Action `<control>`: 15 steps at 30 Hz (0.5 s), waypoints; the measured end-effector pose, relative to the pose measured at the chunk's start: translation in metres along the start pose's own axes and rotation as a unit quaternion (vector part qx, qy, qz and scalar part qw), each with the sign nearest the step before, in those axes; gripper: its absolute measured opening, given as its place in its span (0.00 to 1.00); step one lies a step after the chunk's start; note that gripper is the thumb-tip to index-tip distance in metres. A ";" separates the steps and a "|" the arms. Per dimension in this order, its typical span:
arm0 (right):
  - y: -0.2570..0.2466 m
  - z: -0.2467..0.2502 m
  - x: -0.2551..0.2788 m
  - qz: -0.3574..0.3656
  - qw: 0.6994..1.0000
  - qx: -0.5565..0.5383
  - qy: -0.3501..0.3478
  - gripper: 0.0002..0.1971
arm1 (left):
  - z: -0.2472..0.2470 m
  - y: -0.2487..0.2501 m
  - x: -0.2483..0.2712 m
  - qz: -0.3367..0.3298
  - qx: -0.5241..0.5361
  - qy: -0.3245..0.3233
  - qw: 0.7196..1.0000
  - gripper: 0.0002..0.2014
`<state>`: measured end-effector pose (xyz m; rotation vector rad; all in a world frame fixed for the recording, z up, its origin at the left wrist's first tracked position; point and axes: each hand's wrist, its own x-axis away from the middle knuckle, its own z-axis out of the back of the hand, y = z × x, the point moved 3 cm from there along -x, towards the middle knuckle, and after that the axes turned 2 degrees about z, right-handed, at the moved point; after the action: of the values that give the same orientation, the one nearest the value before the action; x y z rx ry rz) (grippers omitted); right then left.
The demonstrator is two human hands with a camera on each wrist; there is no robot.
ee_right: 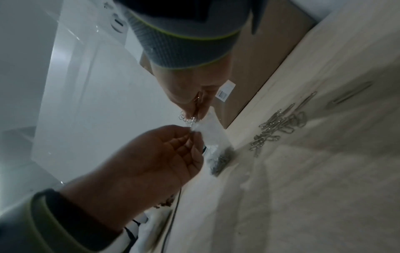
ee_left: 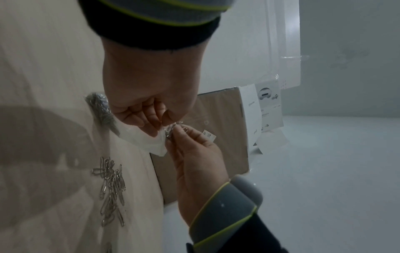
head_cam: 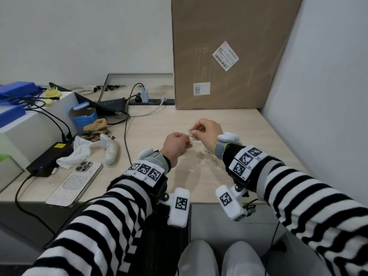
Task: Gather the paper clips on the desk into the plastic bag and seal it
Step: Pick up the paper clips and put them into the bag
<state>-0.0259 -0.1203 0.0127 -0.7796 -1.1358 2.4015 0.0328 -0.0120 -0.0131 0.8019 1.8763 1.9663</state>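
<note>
Clips (head_cam: 192,133) pinched in the fingers of our right hand (head_cam: 208,130) hang at the mouth of the plastic bag (ee_left: 149,142), which our left hand (head_cam: 175,144) pinches open above mid-table so they can drop in. Both wrists hover raised, knuckles up; more paper clips (head_cam: 207,157) lie toward the table's near edge.

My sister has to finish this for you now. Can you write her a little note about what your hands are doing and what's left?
Left hand: pinches the mouth of the plastic bag, held up above the desk.
Right hand: pinches a small bunch of paper clips right at the bag's mouth.
Done: some clips already sit in the bottom of the bag.
Left: drop this bunch in, pick up the pile of loose clips on the desk near the right wrist, then seal the bag. It is not sealed yet.
</note>
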 end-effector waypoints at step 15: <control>0.009 0.026 0.006 0.052 0.997 0.042 -0.044 0.05 | 0.003 -0.001 -0.001 -0.009 0.011 0.002 1.000 0.12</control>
<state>-0.0478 -0.1374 0.0175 -0.7281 -1.0422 2.5752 0.0357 -0.0101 -0.0144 0.7834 1.9037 1.9418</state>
